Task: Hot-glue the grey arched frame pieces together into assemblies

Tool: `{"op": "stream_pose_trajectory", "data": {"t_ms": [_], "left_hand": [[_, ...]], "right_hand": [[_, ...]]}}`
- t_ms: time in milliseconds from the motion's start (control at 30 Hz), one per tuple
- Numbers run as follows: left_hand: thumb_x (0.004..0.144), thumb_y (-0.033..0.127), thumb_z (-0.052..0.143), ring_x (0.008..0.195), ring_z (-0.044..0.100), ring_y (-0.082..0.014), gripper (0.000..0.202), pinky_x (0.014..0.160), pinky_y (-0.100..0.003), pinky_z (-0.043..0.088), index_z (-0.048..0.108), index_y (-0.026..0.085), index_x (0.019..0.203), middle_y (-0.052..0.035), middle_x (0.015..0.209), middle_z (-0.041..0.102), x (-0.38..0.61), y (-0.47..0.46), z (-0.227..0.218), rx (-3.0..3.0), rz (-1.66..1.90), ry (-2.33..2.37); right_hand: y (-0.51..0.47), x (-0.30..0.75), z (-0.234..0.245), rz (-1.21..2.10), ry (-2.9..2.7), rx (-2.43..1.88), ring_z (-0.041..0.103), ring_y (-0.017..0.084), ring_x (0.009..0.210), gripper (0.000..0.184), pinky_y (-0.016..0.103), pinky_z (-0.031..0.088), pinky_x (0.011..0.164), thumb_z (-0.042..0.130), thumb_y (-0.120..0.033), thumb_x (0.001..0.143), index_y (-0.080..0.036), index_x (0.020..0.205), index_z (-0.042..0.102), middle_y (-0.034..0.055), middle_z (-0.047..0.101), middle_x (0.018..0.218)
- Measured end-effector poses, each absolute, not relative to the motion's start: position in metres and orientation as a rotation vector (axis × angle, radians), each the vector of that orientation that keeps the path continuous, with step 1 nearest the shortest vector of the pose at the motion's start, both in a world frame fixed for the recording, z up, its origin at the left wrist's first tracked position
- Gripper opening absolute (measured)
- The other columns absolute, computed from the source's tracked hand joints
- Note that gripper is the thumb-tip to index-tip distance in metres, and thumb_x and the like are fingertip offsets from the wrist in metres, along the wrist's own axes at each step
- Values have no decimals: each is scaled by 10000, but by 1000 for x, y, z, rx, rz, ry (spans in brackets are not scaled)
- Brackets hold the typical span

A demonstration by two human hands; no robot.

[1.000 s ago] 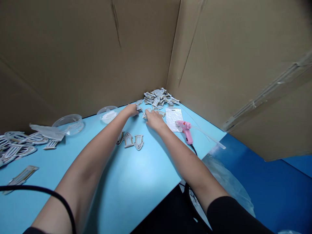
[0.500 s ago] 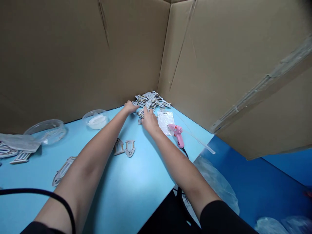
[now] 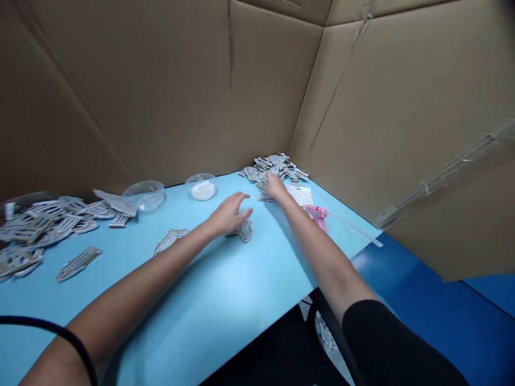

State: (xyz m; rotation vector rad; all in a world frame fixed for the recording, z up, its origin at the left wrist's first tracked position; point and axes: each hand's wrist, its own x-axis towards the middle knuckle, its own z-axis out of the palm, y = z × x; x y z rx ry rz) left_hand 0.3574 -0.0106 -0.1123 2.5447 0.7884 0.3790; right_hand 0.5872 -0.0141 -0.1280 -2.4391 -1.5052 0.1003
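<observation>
A heap of small grey metal clips point(image 3: 277, 165) lies in the far corner of the light blue table point(image 3: 225, 300). My right hand point(image 3: 274, 186) rests at the near edge of that heap, its fingers curled on clips I cannot separate. My left hand point(image 3: 229, 213) hovers flat with fingers stretched out over a small shield-shaped clip point(image 3: 244, 231) in the middle of the table. A longer clip point(image 3: 169, 239) lies just left of my left wrist.
Cardboard walls point(image 3: 161, 91) enclose the table's back and right. A pink glue gun point(image 3: 317, 215) and a clear packet point(image 3: 300, 194) lie right of my right arm. Two clear dishes point(image 3: 203, 185) stand at the back. Several larger clips point(image 3: 36, 228) lie far left.
My left hand has pulled back from the corner heap to the small clips in the middle of the table. The right hand stays at the heap. The view has swung left.
</observation>
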Motion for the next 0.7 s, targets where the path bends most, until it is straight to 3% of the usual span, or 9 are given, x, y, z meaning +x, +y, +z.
{"op": "stream_pose_trajectory", "data": {"t_ms": [133,200,267,367,500,567,700], "left_hand": [[991,368,562,1527,438,-299,444,1269,-504,365,605,237,1413,-129,1594,521,307,-76,-142,2717,349,605],[979,356,576,1546,410,-331,442,1237,-557,380,610,245,1405,-137,1599,515,293,-94,-155,2777,333,544],[978,333,565,1539,418,-336,418,1223,-562,387,625,245,1382,-145,1599,513,287,-99,-165,2812,324,520],[977,347,551,1551,383,-371,475,1206,-592,389,580,218,1434,-179,1614,478,287,-94,-172,2827,338,598],[965,353,557,1554,364,-400,500,1188,-597,412,569,176,1433,-208,1635,430,289,-85,-175,2809,341,730],[965,347,556,1557,360,-395,493,1193,-590,413,572,178,1428,-204,1640,423,288,-83,-175,2809,334,740],[977,351,540,1558,359,-383,472,1196,-584,411,582,221,1429,-180,1638,432,285,-84,-173,2821,320,722]], "right_hand": [[16,596,-115,124,-1529,-2447,618,270,1264,653,350,471,1071,665,-176,876,-106,1502,494,208,614,1410],[24,597,-112,116,-1483,-2489,626,294,1243,673,373,488,1042,692,-177,845,-57,1479,504,263,586,1416],[25,595,-113,79,-1434,-2523,624,306,1231,655,398,494,1028,678,-183,844,-22,1455,508,297,566,1412],[18,591,-115,13,-1416,-2536,606,302,1242,626,415,482,1042,664,-200,846,-40,1435,525,273,579,1391],[-1,583,-118,-76,-1421,-2522,559,331,1316,549,455,449,1081,548,-198,933,-27,1452,500,300,537,1442],[-13,578,-121,-62,-1493,-2494,565,317,1316,486,431,451,1079,510,-186,965,-51,1432,530,276,564,1435],[-34,574,-135,120,-1699,-2464,643,265,1201,358,390,502,1023,687,-272,931,-147,1266,666,150,687,1303]]}}
